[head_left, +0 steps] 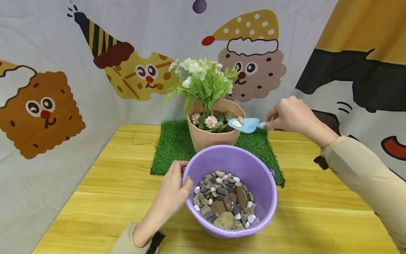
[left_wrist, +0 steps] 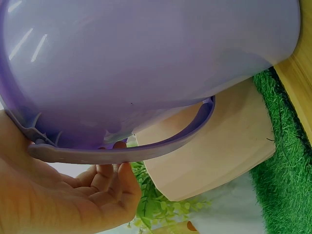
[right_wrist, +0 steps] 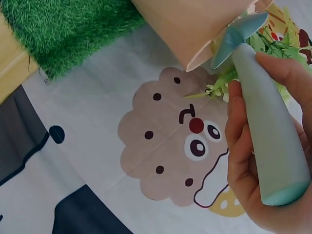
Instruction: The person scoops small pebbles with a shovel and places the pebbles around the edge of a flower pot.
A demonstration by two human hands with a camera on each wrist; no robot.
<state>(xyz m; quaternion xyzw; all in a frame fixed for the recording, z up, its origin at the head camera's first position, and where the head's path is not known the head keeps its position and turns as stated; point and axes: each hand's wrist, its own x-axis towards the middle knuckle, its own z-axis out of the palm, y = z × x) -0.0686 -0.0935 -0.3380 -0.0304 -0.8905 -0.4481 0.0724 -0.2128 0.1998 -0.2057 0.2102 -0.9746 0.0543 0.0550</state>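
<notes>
Bucket (head_left: 244, 165) | stones (head_left: 229, 201): head view only | handle (left_wrist: 87, 155): left wrist, grip unclear

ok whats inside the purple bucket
The purple bucket holds small grey, brown and white pebbles and a few larger stones. Whatever lies beneath that top layer is covered, so it can't be seen.

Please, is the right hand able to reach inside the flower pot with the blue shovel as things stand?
Probably yes. The right hand holds the blue shovel, whose tip appears over the rim of the flower pot; the purple bucket stands nearer the camera, not between them.
</notes>
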